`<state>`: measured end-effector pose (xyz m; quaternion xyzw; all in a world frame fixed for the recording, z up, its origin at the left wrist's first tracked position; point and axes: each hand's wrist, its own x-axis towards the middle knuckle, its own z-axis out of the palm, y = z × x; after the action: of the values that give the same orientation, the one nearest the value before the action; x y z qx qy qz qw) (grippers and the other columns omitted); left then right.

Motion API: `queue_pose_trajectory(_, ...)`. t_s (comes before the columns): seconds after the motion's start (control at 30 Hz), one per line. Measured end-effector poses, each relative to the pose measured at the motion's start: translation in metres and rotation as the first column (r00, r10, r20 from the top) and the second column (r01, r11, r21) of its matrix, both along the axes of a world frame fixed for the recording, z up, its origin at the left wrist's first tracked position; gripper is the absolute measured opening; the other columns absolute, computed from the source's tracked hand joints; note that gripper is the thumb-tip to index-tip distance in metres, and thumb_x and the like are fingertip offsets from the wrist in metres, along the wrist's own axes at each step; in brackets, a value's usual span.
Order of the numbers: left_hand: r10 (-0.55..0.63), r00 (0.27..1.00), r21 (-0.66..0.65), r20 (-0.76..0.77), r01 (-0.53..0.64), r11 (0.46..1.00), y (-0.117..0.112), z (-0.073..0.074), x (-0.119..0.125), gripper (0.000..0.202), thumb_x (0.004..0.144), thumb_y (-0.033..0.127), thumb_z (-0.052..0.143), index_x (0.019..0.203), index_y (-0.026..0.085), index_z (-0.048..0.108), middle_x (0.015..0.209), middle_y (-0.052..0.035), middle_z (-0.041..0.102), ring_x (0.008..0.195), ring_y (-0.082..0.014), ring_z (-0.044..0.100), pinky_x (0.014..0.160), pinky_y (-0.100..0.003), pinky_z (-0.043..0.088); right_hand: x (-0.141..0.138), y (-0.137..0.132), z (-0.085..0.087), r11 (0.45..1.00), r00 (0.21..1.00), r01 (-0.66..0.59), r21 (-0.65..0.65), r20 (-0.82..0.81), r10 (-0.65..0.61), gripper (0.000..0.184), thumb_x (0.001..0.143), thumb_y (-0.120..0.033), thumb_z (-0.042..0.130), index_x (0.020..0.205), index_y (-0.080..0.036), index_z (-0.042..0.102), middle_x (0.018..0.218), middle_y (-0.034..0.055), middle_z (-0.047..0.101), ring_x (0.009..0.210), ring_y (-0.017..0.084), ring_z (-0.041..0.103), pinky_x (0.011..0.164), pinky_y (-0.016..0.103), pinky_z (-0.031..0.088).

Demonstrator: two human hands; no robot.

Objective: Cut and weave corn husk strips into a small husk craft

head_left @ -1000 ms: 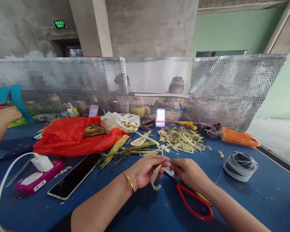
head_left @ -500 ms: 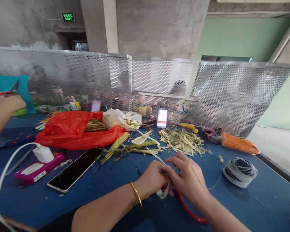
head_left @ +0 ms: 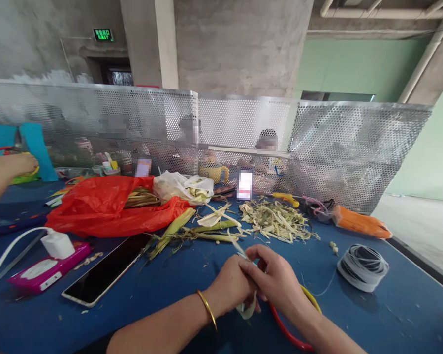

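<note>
My left hand point(head_left: 233, 285), with a gold bangle on its wrist, and my right hand point(head_left: 276, 279) meet low over the blue table point(head_left: 177, 305). Both are closed on a pale strip of leaf point(head_left: 248, 309) that curls down between them. The right hand's fingers overlap the left hand's fingertips. Under the right wrist lie scissors with red and yellow handles point(head_left: 287, 330), partly hidden. A thin thread runs from my hands toward a coil of grey cord point(head_left: 362, 267).
Green leaves point(head_left: 192, 228) and a heap of cut scraps point(head_left: 275, 221) lie beyond my hands. A red plastic bag point(head_left: 107, 206), a phone point(head_left: 103, 270), a pink device with a white charger point(head_left: 44, 268) sit left. Another person's hand point(head_left: 7, 167) is far left. A perforated metal screen point(head_left: 317, 147) backs the table.
My hands have drawn together and lower over the table. The right hand left the scissors and now pinches the leaf strip with the left. The view shifted slightly.
</note>
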<state>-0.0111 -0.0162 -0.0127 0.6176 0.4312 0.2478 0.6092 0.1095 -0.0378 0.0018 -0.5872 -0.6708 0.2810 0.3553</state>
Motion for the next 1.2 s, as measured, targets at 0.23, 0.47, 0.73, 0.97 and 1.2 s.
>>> queue_pose_trajectory(0.23, -0.009, 1.0, 0.028, -0.006, 0.009, 1.0, 0.001, -0.006, 0.001, 0.019, 0.059, 0.012, 0.048, 0.047, 0.014, 0.064, 0.036, 0.0005, 0.051, 0.035, -0.0119, 0.05, 0.04, -0.022, 0.036, -0.001, 0.009, -0.01, 0.961, 0.875, -0.15, -0.235, -0.484, 0.018, 0.028, 0.069, -0.043, 0.068, 0.078, -0.019, 0.056, 0.049, -0.0074, 0.054, 0.029, 0.009, 0.044, 0.03, 0.02, 0.027)
queue_pose_trajectory(0.47, 0.013, 0.994, -0.065, 0.104, -0.006, 0.998, 0.002, 0.001, -0.002, 0.007, 0.06, 0.018, 0.065, 0.054, 0.013, 0.066, 0.048, -0.0015, 0.06, 0.04, -0.012, 0.053, 0.044, -0.023, 0.037, 0.002, 0.009, -0.005, 0.993, 0.838, -0.086, -0.079, -0.545, 0.029, 0.029, 0.074, -0.044, 0.067, 0.07, -0.02, 0.051, 0.051, -0.0071, 0.051, 0.034, 0.007, 0.041, 0.034, 0.02, 0.031)
queue_pose_trajectory(0.73, 0.179, 0.915, -0.482, 0.362, 0.019, 0.876, 0.016, 0.007, -0.016, 0.023, 0.07, 0.028, 0.074, 0.086, 0.012, 0.072, 0.086, -0.0078, 0.073, 0.061, -0.011, 0.065, 0.055, -0.019, 0.045, 0.017, 0.003, 0.009, 0.934, 0.953, 0.086, 0.347, -0.302, 0.024, 0.017, 0.087, -0.033, 0.056, 0.082, -0.02, 0.066, 0.076, 0.0038, 0.065, 0.07, 0.017, 0.06, 0.068, 0.03, 0.048)
queue_pose_trajectory(0.97, 0.404, 0.784, -0.591, 0.471, -0.059, 0.804, 0.027, 0.017, -0.022, 0.014, 0.086, 0.018, 0.057, 0.086, 0.009, 0.068, 0.085, -0.0069, 0.073, 0.05, -0.0049, 0.058, 0.048, -0.014, 0.044, 0.015, -0.01, 0.009, 0.834, 0.984, -0.161, 0.528, 0.155, 0.092, 0.016, 0.094, -0.025, 0.049, 0.085, -0.022, 0.062, 0.079, 0.0042, 0.061, 0.074, 0.017, 0.057, 0.066, 0.027, 0.043)
queue_pose_trajectory(1.2, 0.449, 0.719, -0.614, 0.531, -0.039, 0.788, 0.032, 0.019, -0.026, 0.013, 0.087, 0.019, 0.056, 0.087, 0.01, 0.066, 0.092, -0.0085, 0.072, 0.045, -0.004, 0.054, 0.045, -0.015, 0.044, 0.012, -0.003, 0.002, 0.676, 0.797, -0.509, 0.534, 0.589, 0.135, 0.016, 0.092, -0.013, 0.047, 0.09, -0.02, 0.061, 0.077, 0.0038, 0.063, 0.072, 0.017, 0.057, 0.072, 0.033, 0.042)
